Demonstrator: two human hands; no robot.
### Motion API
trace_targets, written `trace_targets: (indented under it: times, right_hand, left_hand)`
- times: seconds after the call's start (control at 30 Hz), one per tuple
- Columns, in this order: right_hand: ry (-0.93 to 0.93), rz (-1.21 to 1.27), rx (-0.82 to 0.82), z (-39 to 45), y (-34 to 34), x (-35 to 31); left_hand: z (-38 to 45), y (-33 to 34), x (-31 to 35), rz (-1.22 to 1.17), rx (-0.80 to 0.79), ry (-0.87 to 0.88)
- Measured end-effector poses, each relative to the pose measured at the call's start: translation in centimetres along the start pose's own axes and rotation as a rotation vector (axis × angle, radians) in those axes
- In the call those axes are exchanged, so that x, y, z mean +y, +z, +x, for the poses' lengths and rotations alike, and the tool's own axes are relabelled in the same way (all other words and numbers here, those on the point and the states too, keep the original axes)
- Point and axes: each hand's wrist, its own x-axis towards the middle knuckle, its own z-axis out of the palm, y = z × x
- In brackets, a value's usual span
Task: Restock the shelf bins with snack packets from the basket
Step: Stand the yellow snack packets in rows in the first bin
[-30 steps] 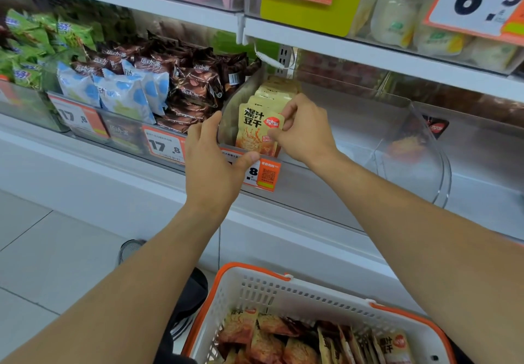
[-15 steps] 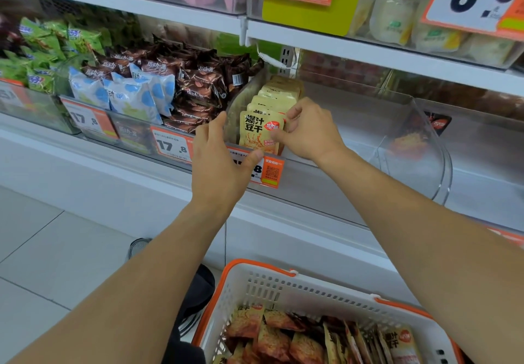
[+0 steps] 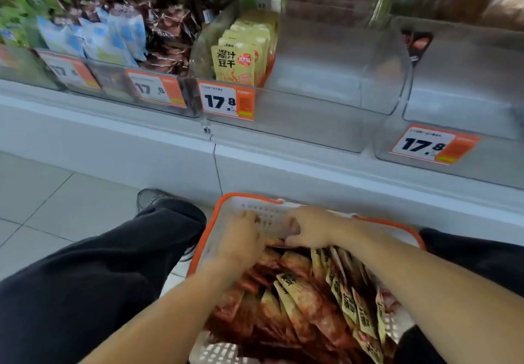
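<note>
A white basket with an orange rim [image 3: 218,207] stands on the floor between my legs, full of red and yellow snack packets [image 3: 306,301]. Both hands are down at its far end. My left hand [image 3: 243,238] lies with curled fingers over the packets by the basket wall; blur hides whether it holds one. My right hand [image 3: 312,230] pinches the edge of a reddish packet between the two hands. Above, a row of yellow packets [image 3: 236,63] stands upright at the left side of a clear shelf bin [image 3: 326,119].
To the left of that bin are bins of blue packets [image 3: 113,37] and brown packets [image 3: 170,28]. Another clear bin [image 3: 467,80] is on the right. Price tags [image 3: 226,102] hang on the bin fronts. My dark trouser leg [image 3: 99,278] and shoe [image 3: 150,197] are left of the basket.
Both hands left the yellow packets in the shelf bin and dropped into the basket. The view tilted down, so the upper shelf is out of sight.
</note>
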Motion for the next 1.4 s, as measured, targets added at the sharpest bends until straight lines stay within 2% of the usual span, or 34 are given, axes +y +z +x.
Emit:
trace_targets:
  times: [0.07, 0.13, 0.2, 0.27, 0.43, 0.5, 0.63, 0.7, 0.8, 0.87, 0.97, 1.07, 1.17, 1.23, 1.3, 1.33, 1.4]
  right_hand:
    - [0.084, -0.052, -0.092, 0.2, 3.2, 1.5]
    - [0.143, -0.074, -0.153, 0.2, 5.6, 2.6]
    - [0.158, -0.066, -0.168, 0.1, 7.4, 3.4]
    - [0.150, -0.068, -0.146, 0.0, 8.8, 3.8]
    - [0.170, -0.109, -0.092, -0.9, 10.6, 3.6]
    - [0.153, -0.096, -0.055, -1.2, 10.9, 3.6]
    - [0.105, -0.054, -0.035, -2.2, 11.5, 3.9]
    - [0.049, -0.052, -0.024, -3.1, 11.8, 4.0]
    - [-0.028, 0.060, 0.007, -4.6, 12.3, 4.1]
    - [-0.056, 0.129, 0.027, -5.5, 12.5, 4.2]
    - [0.020, 0.287, 0.074, -6.1, 12.7, 4.2]
    - [0.148, 0.456, 0.108, -6.1, 12.3, 4.4]
    - [0.213, 0.442, 0.096, -5.9, 11.0, 4.3]
    - [0.265, 0.410, 0.065, -5.4, 10.0, 3.9]
    - [0.301, 0.472, 0.000, -4.8, 9.0, 3.1]
    - [0.293, 0.530, -0.041, -4.6, 8.3, 2.5]
    - [0.202, 0.625, -0.088, -4.5, 6.4, 1.3]
  left_hand:
    - [-2.5, 4.2, -1.9, -0.010, -0.158, -0.084]
    - [-4.4, 6.8, -2.9, 0.129, -0.227, -0.094]
    - [-5.3, 7.7, -3.2, 0.236, -0.219, -0.066]
    - [-5.1, 7.8, -3.2, 0.210, -0.200, -0.065]
    - [-4.5, 7.4, -2.6, 0.263, -0.285, -0.065]
    - [-4.7, 7.3, -1.9, 0.310, -0.270, -0.053]
    - [-5.0, 7.4, -0.2, 0.383, -0.104, 0.048]
    - [-4.9, 7.6, 0.3, 0.314, -0.119, 0.002]
    - [-4.8, 8.2, 0.5, 0.202, -0.227, -0.134]
    - [-5.0, 8.5, 0.6, 0.104, -0.215, -0.193]
    - [-4.9, 8.3, 0.7, -0.107, -0.213, -0.291]
    - [-4.4, 7.6, 0.9, -0.218, -0.252, -0.371]
    - [-3.9, 5.3, 1.9, -0.185, -0.391, -0.284]
    - [-3.3, 2.6, 2.7, -0.056, -0.575, -0.092]
    - [-2.5, -0.4, 3.3, 0.181, -0.788, 0.116]
    - [-2.0, -1.9, 3.5, 0.274, -0.857, 0.173]
    - [-1.0, -4.8, 3.8, 0.334, -0.888, 0.244]
